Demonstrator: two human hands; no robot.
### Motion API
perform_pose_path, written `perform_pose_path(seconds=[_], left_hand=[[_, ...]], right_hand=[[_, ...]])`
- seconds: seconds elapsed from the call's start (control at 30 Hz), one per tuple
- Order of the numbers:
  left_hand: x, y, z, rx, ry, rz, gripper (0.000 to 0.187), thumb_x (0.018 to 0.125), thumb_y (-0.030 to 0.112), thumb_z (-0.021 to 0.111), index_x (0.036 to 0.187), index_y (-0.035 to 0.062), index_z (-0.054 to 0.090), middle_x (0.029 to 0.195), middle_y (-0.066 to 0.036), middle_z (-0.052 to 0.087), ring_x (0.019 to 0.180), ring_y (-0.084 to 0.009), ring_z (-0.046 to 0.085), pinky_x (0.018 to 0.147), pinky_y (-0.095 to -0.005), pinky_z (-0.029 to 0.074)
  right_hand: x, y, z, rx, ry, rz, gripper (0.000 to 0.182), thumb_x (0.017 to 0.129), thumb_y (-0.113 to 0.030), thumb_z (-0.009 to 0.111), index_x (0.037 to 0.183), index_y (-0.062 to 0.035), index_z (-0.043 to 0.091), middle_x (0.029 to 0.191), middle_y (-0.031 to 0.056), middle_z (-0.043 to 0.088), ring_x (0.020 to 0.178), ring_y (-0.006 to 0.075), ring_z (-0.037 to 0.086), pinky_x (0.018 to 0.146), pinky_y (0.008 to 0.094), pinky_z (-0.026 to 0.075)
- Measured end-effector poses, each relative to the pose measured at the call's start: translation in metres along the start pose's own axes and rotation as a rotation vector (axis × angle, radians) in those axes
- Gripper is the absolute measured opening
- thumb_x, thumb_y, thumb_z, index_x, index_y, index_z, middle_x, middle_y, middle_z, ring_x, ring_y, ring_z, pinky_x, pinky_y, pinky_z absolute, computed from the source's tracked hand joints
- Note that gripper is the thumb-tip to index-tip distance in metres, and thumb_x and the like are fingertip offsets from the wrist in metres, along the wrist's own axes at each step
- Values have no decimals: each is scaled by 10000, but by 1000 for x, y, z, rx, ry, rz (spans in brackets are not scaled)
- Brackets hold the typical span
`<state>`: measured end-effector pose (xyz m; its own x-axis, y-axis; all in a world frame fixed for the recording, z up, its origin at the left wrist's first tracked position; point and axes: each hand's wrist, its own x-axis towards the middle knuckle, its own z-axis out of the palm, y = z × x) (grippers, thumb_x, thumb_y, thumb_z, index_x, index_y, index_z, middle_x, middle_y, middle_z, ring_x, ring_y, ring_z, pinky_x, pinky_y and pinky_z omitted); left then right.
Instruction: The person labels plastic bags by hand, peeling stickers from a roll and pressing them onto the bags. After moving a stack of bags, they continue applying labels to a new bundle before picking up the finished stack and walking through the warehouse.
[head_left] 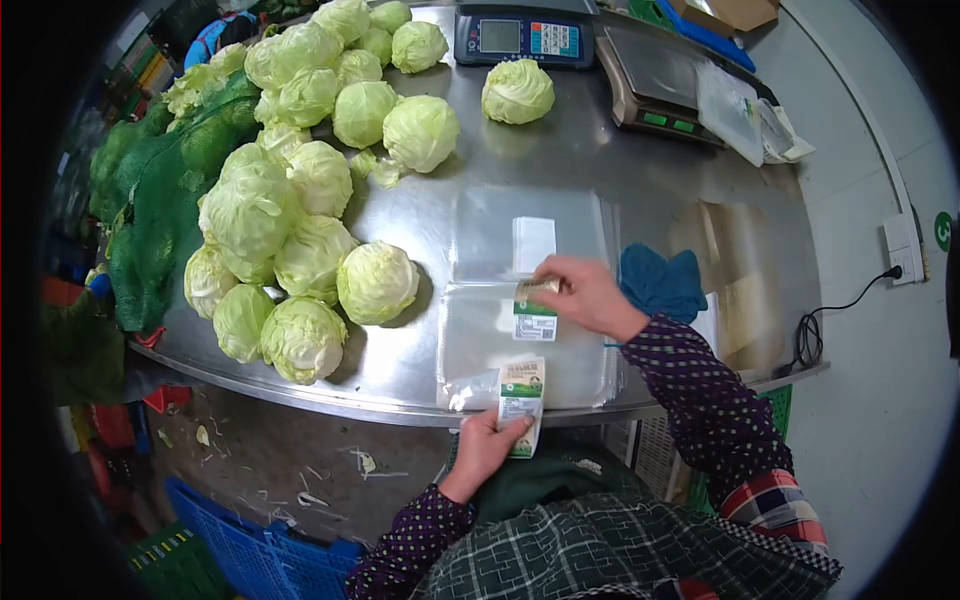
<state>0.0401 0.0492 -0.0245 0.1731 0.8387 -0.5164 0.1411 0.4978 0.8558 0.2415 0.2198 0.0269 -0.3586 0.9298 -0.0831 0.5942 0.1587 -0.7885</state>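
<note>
My left hand [485, 450] is closed on a strip of printed labels [521, 385] at the table's front edge, thumb pressed on its face. My right hand [590, 295] has its fingers together at the upper end of a single green and white label [535, 326], which lies over the clear plastic bags [475, 345]. The fingers partly hide that label's top. Farther back on the bags is a white rectangle [534, 244]. A crumpled dark teal cloth [662, 283] sits just right of my right hand.
Cabbages [245, 215] are heaped on the metal table's left side, beside green net sacks [165, 215]. One cabbage [518, 92] stands before a digital scale [525, 40]. Another scale [655, 75] is at the back right. A blue crate [260, 550] stands on the floor.
</note>
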Motion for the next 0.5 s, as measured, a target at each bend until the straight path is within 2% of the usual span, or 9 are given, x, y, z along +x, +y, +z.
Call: perform_pose_path(seconds=[0.1,0.17,0.23,0.27,0.3,0.33,0.37,0.4,0.5], left_hand=[[-8,7,4,50,-73,54,272,869,194,708,1086,32,693,933,-94,736,807,-73,651,711,-285,534],[-11,5,8,32,-39,87,285,868,207,699,1093,34,675,893,-99,727,763,-145,676,715,-304,532],[-3,-9,1,215,-37,167,277,899,191,660,1126,34,645,974,-89,710,866,-129,653,757,-315,529],[0,-13,1,254,57,320,294,897,241,651,1106,35,624,956,-121,691,851,-214,666,743,-361,530],[5,-7,-1,288,7,264,328,876,294,662,1068,30,629,926,-146,677,815,-293,660,731,-394,522],[9,-12,5,269,15,380,330,856,308,669,1032,33,626,895,-166,655,804,-339,642,740,-416,510],[14,-21,18,261,-10,385,310,838,292,673,1012,39,629,888,-182,648,820,-358,632,764,-427,502],[18,-20,22,268,-68,489,283,819,270,675,978,40,631,861,-192,636,821,-372,620,761,-436,491],[26,-2,15,229,-102,517,239,788,220,668,883,11,601,807,-203,606,775,-398,603,669,-450,462]], right_hand=[[2,33,30,-374,-151,32,511,699,-339,779,1095,-70,602,959,139,653,919,315,634,762,439,485],[-7,36,40,-502,71,-59,608,657,-360,803,1117,-44,560,1076,156,602,1045,322,575,818,443,465],[-17,35,32,-582,35,-73,628,593,-349,819,1072,-33,564,988,173,569,958,376,532,844,464,429],[-25,32,32,-613,-6,-195,615,615,-353,808,1084,-51,551,959,150,556,921,350,528,780,459,411],[-32,41,44,-533,-10,-313,512,626,-330,782,1013,-63,579,917,142,558,902,346,533,772,457,409],[-39,72,55,-568,-67,-369,391,625,-312,750,913,-79,623,876,125,563,876,337,538,759,452,410],[-43,97,65,-512,-46,-274,273,639,-288,719,800,-83,639,834,110,563,854,331,539,746,441,414],[-41,67,59,-439,-22,-366,204,668,-256,703,744,-84,626,804,102,556,842,322,535,729,427,414],[-36,62,62,-308,-45,-379,159,673,-189,676,740,-69,597,780,103,538,818,307,526,719,416,402]])
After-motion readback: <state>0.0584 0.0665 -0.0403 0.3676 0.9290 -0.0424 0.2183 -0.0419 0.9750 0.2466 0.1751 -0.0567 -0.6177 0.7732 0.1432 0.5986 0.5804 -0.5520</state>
